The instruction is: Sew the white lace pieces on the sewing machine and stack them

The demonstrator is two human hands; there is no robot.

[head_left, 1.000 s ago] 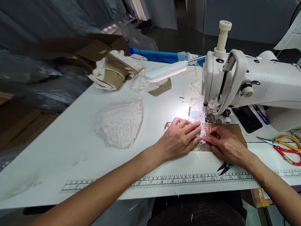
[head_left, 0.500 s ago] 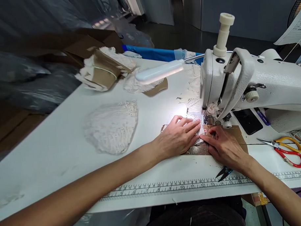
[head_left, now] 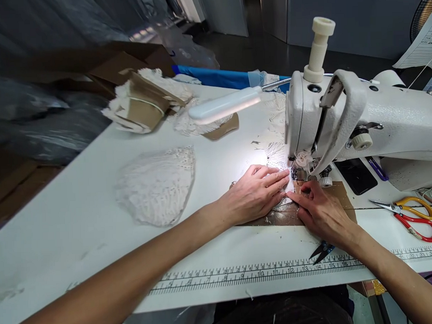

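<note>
White lace fabric (head_left: 289, 186) lies beneath the presser foot area of a white sewing machine (head_left: 395, 122). Spread flat across it is my left hand (head_left: 257, 191), fingers stretched out and their tips just left of the needle. My right hand (head_left: 318, 206) rests at the near right side, its index fingertip and thumb closed at the fabric's edge; the other fingers are curled. Much of the lace is hidden under my left hand. A brown board covered with clear tape (head_left: 280, 217) lies under both hands.
A shaped lace piece (head_left: 156, 185) lies to the left, and a tied lace bundle (head_left: 146, 107) behind it. Dark thread snips (head_left: 322, 251) lie by the printed ruler (head_left: 241, 277). At the right are scissors (head_left: 416, 216) and a phone (head_left: 356, 176). A lamp (head_left: 224, 105) hangs over the table.
The lace under my left hand has shifted slightly, and more of the brown board shows at its near left. Both hands keep nearly the same places. The view has moved a little.
</note>
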